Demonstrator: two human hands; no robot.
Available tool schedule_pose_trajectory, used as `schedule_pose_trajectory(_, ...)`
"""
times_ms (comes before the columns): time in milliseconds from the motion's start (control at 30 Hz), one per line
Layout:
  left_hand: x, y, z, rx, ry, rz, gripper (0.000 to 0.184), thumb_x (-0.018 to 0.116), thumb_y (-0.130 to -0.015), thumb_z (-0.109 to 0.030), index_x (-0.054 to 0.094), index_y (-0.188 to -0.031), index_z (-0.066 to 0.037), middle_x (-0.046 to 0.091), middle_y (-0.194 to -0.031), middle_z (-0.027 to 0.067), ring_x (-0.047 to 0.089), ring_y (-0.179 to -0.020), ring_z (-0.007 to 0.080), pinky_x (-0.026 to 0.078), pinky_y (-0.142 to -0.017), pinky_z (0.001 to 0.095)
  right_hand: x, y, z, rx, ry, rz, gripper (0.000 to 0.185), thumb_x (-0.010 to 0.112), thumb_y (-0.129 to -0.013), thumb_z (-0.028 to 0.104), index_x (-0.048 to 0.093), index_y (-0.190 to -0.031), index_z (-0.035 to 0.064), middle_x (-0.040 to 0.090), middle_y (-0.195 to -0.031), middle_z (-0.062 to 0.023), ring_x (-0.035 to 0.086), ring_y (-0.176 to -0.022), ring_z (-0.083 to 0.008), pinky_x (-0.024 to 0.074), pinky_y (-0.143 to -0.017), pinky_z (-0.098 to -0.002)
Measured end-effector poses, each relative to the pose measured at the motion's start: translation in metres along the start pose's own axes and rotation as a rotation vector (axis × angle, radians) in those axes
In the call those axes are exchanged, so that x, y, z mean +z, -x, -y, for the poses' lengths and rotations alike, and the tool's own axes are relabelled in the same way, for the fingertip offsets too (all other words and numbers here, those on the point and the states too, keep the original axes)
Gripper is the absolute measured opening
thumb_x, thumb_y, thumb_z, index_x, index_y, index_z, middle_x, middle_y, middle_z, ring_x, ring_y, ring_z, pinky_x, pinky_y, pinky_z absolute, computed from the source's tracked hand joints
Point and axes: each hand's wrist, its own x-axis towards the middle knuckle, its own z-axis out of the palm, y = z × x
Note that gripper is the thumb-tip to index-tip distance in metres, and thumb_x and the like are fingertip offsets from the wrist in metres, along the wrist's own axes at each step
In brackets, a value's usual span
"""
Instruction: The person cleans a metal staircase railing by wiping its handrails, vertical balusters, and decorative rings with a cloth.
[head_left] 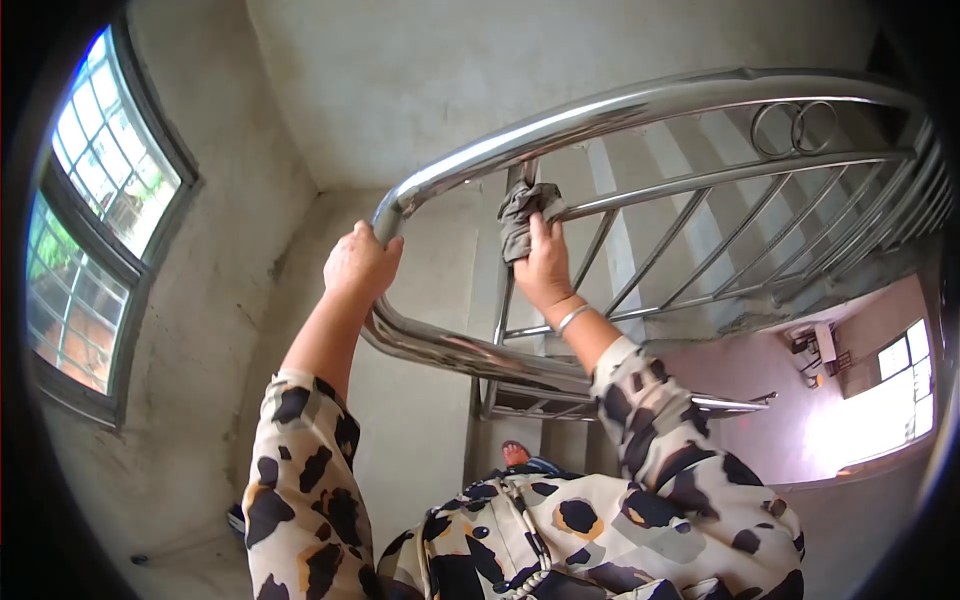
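My left hand [362, 262] is wrapped round the bend of a shiny metal handrail [560, 118]. To its right, my right hand [545, 268] grips a crumpled grey-brown cloth [522, 212]. The cloth is pressed around an upright metal post [507, 300] just below the handrail, where a thinner rail [690, 182] joins it. Part of the post is hidden behind the cloth and my fingers. A bracelet [573, 318] circles my right wrist.
Concrete stairs [625, 235] rise behind slanted metal balusters [665, 243]. A barred window [100, 190] is in the left wall. At lower right, a room with a bright window [905, 375] shows below. My foot [514, 453] is on the steps underneath.
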Motion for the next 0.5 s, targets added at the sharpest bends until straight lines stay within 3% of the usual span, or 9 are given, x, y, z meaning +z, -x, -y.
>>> schedule_pose_trajectory(67, -0.005, 0.002, -0.003, -0.027, 0.028, 0.023, 0.048, 0.052, -0.079, -0.04, 0.05, -0.104, 0.0, 0.06, -0.095, 0.0194, 0.057, -0.093, 0.0317, 0.045, -0.08, 0.0401, -0.028, -0.008, 0.013, -0.02, -0.05, 0.166, 0.042, 0.053, -0.069, 0.002, 0.048, -0.11, -0.0039, 0.05, -0.092, -0.0257, 0.048, -0.089, -0.0434, 0.0421, -0.08, -0.0429)
schedule_pose_trajectory(133, -0.006, 0.003, -0.003, -0.05, 0.027, 0.037, 0.047, 0.052, -0.079, -0.04, 0.051, -0.103, 0.0, 0.06, -0.095, 0.0198, 0.058, -0.092, 0.0311, 0.045, -0.079, 0.04, -0.048, -0.03, 0.026, -0.363, 0.055, 0.27, 0.036, 0.055, -0.066, 0.003, 0.057, -0.102, 0.0004, 0.054, -0.095, -0.0228, 0.052, -0.092, -0.037, 0.0429, -0.082, -0.0402)
schedule_pose_trajectory(200, -0.005, 0.001, -0.001, -0.069, 0.03, 0.039, 0.046, 0.052, -0.079, -0.04, 0.051, -0.102, 0.0, 0.06, -0.094, 0.0199, 0.058, -0.091, 0.0312, 0.045, -0.078, 0.0403, -0.054, -0.06, 0.039, -0.775, 0.166, 0.187, 0.025, 0.054, -0.067, 0.008, 0.061, -0.091, 0.0023, 0.055, -0.092, -0.0197, 0.052, -0.092, -0.0325, 0.041, -0.088, -0.0402)
schedule_pose_trajectory(267, -0.001, 0.001, 0.002, -0.028, 0.024, 0.014, 0.046, 0.052, -0.079, -0.04, 0.051, -0.102, 0.0, 0.06, -0.092, 0.0193, 0.058, -0.09, 0.0317, 0.045, -0.078, 0.0409, -0.046, -0.088, 0.043, -0.963, 0.283, 0.252, 0.018, 0.049, -0.072, 0.015, 0.063, -0.079, 0.0055, 0.056, -0.084, -0.0153, 0.053, -0.087, -0.0297, 0.0349, -0.096, -0.0397)
schedule_pose_trajectory(300, 0.001, 0.0, 0.004, -0.008, 0.046, 0.014, 0.047, 0.052, -0.079, -0.04, 0.05, -0.103, 0.001, 0.061, -0.091, 0.0189, 0.059, -0.089, 0.0313, 0.045, -0.078, 0.0407, -0.042, -0.089, 0.04, -0.978, 0.51, 0.478, 0.018, 0.049, -0.071, 0.018, 0.064, -0.074, 0.0082, 0.058, -0.086, -0.0142, 0.053, -0.092, -0.0287, 0.0248, -0.102, -0.0455)
schedule_pose_trajectory(333, 0.0, 0.002, 0.005, -0.016, 0.046, 0.018, 0.047, 0.052, -0.079, -0.04, 0.05, -0.103, 0.001, 0.061, -0.091, 0.0189, 0.059, -0.089, 0.0313, 0.045, -0.078, 0.0407, -0.038, -0.086, 0.036, -1.03, 0.857, 0.673, 0.023, 0.048, -0.072, 0.019, 0.067, -0.08, 0.0083, 0.06, -0.09, -0.0142, 0.053, -0.096, -0.0293, 0.0187, -0.103, -0.0519)
schedule_pose_trajectory(400, -0.004, 0.003, 0.001, -0.054, 0.042, 0.038, 0.047, 0.052, -0.08, -0.041, 0.05, -0.102, 0.0, 0.061, -0.09, 0.0188, 0.059, -0.089, 0.0303, 0.045, -0.078, 0.0397, -0.015, -0.071, 0.013, -1.174, 0.959, 0.476, 0.028, 0.049, -0.073, 0.02, 0.067, -0.088, 0.0051, 0.061, -0.092, -0.0157, 0.053, -0.096, -0.0323, 0.0175, -0.101, -0.0552)
schedule_pose_trajectory(433, -0.004, 0.003, 0.001, -0.064, 0.046, 0.041, 0.047, 0.052, -0.08, -0.041, 0.05, -0.102, 0.0, 0.061, -0.09, 0.0188, 0.059, -0.089, 0.0303, 0.045, -0.078, 0.0397, -0.011, -0.068, 0.018, -1.151, 1.03, 0.625, 0.032, 0.049, -0.075, 0.021, 0.066, -0.094, 0.0028, 0.061, -0.097, -0.0192, 0.053, -0.095, -0.036, 0.0214, -0.099, -0.0539)
schedule_pose_trajectory(500, -0.004, 0.003, 0.001, -0.048, 0.042, 0.06, 0.046, 0.052, -0.081, -0.041, 0.05, -0.103, 0.0, 0.061, -0.09, 0.0186, 0.059, -0.088, 0.0299, 0.045, -0.078, 0.0393, 0.005, -0.057, 0.019, -1.124, 1.059, 0.721, 0.031, 0.049, -0.074, 0.021, 0.067, -0.092, 0.0015, 0.061, -0.094, -0.0195, 0.054, -0.093, -0.0354, 0.0253, -0.096, -0.0532)
